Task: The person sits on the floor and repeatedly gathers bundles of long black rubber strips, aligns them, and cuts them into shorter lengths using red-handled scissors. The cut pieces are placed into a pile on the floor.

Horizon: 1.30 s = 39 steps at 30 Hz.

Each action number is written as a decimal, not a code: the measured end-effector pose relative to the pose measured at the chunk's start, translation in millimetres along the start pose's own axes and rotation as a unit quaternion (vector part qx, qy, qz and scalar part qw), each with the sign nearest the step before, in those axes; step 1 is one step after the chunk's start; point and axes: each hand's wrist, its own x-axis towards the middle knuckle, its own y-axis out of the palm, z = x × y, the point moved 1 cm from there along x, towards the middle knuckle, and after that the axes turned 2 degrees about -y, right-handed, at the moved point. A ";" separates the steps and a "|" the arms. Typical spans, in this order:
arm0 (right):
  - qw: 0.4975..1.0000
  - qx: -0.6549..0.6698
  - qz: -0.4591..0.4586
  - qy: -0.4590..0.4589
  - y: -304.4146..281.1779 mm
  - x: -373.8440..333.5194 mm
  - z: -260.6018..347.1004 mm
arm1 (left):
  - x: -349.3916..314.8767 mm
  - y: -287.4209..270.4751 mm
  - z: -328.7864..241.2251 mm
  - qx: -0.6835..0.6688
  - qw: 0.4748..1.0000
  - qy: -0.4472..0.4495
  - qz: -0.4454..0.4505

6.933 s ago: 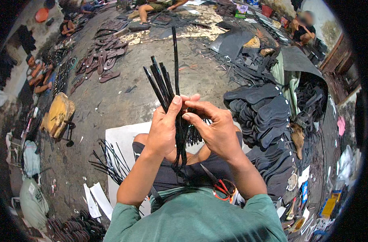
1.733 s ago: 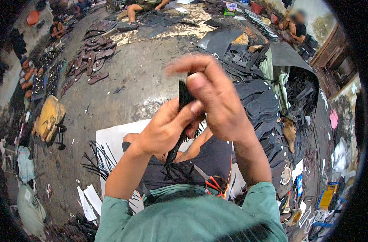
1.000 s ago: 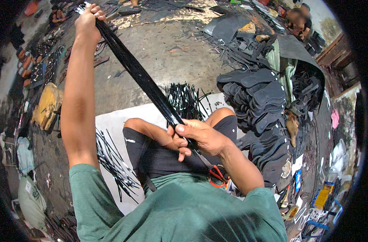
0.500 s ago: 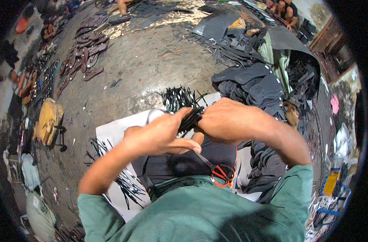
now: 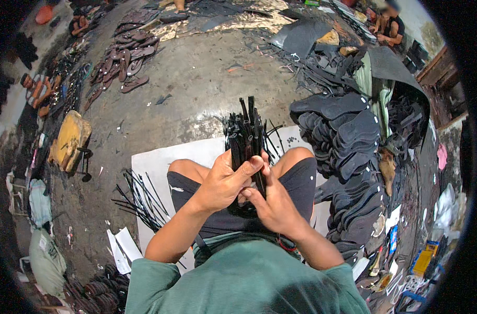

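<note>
Both hands grip a thick bundle of thin black straps (image 5: 243, 144), held upright above my lap with its uneven ends pointing away from me. My left hand (image 5: 222, 183) wraps the bundle's left side, thumb across the front. From the right, my right hand (image 5: 275, 203) closes round the lower part, its thumb near the base. Behind the bundle, more black strips (image 5: 273, 140) stick out over a white sheet (image 5: 160, 162). A red handle piece (image 5: 286, 244), seen as scissors in the earlier frame, shows at my waist, mostly hidden by the shirt.
Loose black strips (image 5: 141, 201) lie left of my knee. Stacked black sole shapes (image 5: 348, 152) stand close on my right, beside a rolled black sheet (image 5: 398, 73). Brown sandals (image 5: 126, 60) lie farther off at left, beyond a yellow block (image 5: 71, 138). Other people sit at the far edges.
My hands have come down and nearer my lap, turning the bundle from slanted to upright. My left hand no longer has the scissors; they now lie at my waist, mostly covered. The view has shifted slightly.
</note>
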 end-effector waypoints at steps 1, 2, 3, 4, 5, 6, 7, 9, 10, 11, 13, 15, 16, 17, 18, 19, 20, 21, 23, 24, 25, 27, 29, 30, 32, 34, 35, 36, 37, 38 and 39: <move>1.000 0.013 0.013 0.017 3.5 -0.3 -0.4 | -2.1 -1.7 -1.1 -0.008 1.000 -0.010 -0.009; 0.999 0.025 0.026 0.034 5.1 -1.5 -1.4 | -4.4 -3.2 -2.3 -0.015 1.000 -0.021 -0.018; 0.998 -0.001 0.041 0.049 3.4 -1.8 -4.0 | -6.3 -3.8 -6.4 -0.014 1.000 -0.019 -0.013; 0.996 -0.027 0.056 0.064 1.0 -2.7 -9.1 | -7.5 -5.8 -7.1 -0.009 1.000 -0.023 -0.001; 0.993 -0.053 0.072 0.079 0.1 -3.3 -12.7 | -8.7 -8.1 -6.9 -0.003 1.000 -0.027 0.010; 0.996 -0.052 0.058 0.053 -0.3 -3.4 -13.7 | -8.6 -8.9 -6.2 0.000 0.999 -0.028 0.021; 0.997 -0.051 0.045 0.026 -0.1 -4.4 -14.3 | -8.6 -6.9 -8.0 -0.016 0.999 -0.044 0.018; 0.997 -0.061 0.040 0.028 -1.2 -5.0 -12.9 | -7.8 -4.7 -11.4 -0.018 0.999 -0.041 0.024; 0.995 -0.072 0.048 0.057 -2.7 -5.3 -9.6 | -7.2 -5.0 -11.7 -0.018 0.999 -0.040 0.026; 0.991 -0.083 0.056 0.086 -3.5 -5.5 -8.4 | -7.0 -7.1 -11.2 -0.006 0.998 -0.050 0.030; 0.998 -0.055 0.033 0.021 -1.0 -4.1 -16.8 | -5.8 -11.2 -12.3 0.022 0.996 -0.073 0.045; 0.995 -0.005 0.069 0.071 -1.3 -3.2 -18.0 | -2.7 -15.2 -9.9 0.066 0.996 -0.039 0.047; 0.981 0.031 0.116 0.153 -3.6 -3.5 -13.4 | -1.7 -16.2 -9.7 0.088 0.995 -0.021 0.047; 0.957 0.067 0.161 0.233 -4.3 -4.0 -11.5 | -2.5 -14.8 -12.5 0.084 0.995 -0.027 0.040; 0.971 0.065 0.140 0.184 -4.3 -3.1 -10.4 | -4.3 -10.7 -17.7 0.079 0.996 -0.032 0.032; 0.982 0.063 0.119 0.134 -3.5 -2.1 -9.2 | -5.3 -8.2 -20.2 0.074 0.996 -0.036 0.025; 0.990 0.062 0.097 0.083 -3.1 -1.6 -7.9 | -3.5 -7.5 -16.3 0.072 0.997 -0.024 0.016; 0.990 0.053 0.097 0.083 -3.2 -0.9 -5.3 | -0.4 -6.6 -10.0 0.070 0.997 -0.011 0.006; 0.991 0.037 0.096 0.083 -4.6 0.2 1.3 | 1.5 -0.8 -5.6 0.065 0.998 0.015 -0.019; 0.990 0.024 0.099 0.096 -5.2 -0.6 1.1 | 1.4 -2.5 -4.3 0.069 0.997 0.011 -0.015; 0.989 0.010 0.102 0.108 -5.9 -2.1 0.1 | 1.6 -6.6 -1.8 0.073 0.997 0.007 -0.010; 0.990 -0.015 0.104 0.092 -7.6 -3.0 -1.7 | 2.4 -9.4 2.0 0.055 0.998 0.019 0.004; 0.995 -0.010 0.092 0.047 -8.2 -3.3 -4.1 | 2.5 -9.0 4.1 0.011 0.998 0.053 0.024; 0.996 0.009 0.079 0.031 -7.5 -4.2 -6.1 | 1.5 -7.5 3.9 -0.024 0.999 0.043 0.018; 0.994 0.107 0.029 0.024 -4.3 -7.9 -11.4 | -0.7 -2.6 2.7 -0.093 0.995 0.022 0.006; 0.982 0.109 0.077 0.130 -9.4 -9.2 -6.7 | -1.0 -1.0 -0.5 -0.210 0.977 0.047 -0.002; 0.972 0.109 0.101 0.182 -10.8 -9.9 -5.2 | 3.0 -9.3 -3.7 -0.268 0.959 0.092 0.018; 0.975 0.138 0.059 0.166 -7.7 -14.5 -10.9 | 8.5 -16.8 -5.8 -0.327 0.934 0.134 0.042; 0.975 0.166 0.018 0.148 -1.3 -21.4 -22.0 | 9.2 -12.8 -13.6 -0.315 0.938 0.146 0.002; 0.972 0.194 -0.023 0.131 2.5 -25.5 -27.5 | 11.7 -11.3 -15.2 -0.281 0.949 0.143 -0.029; 0.963 0.227 -0.037 0.141 6.1 -28.4 -25.9 | 11.2 -10.2 -14.4 -0.245 0.957 0.138 -0.065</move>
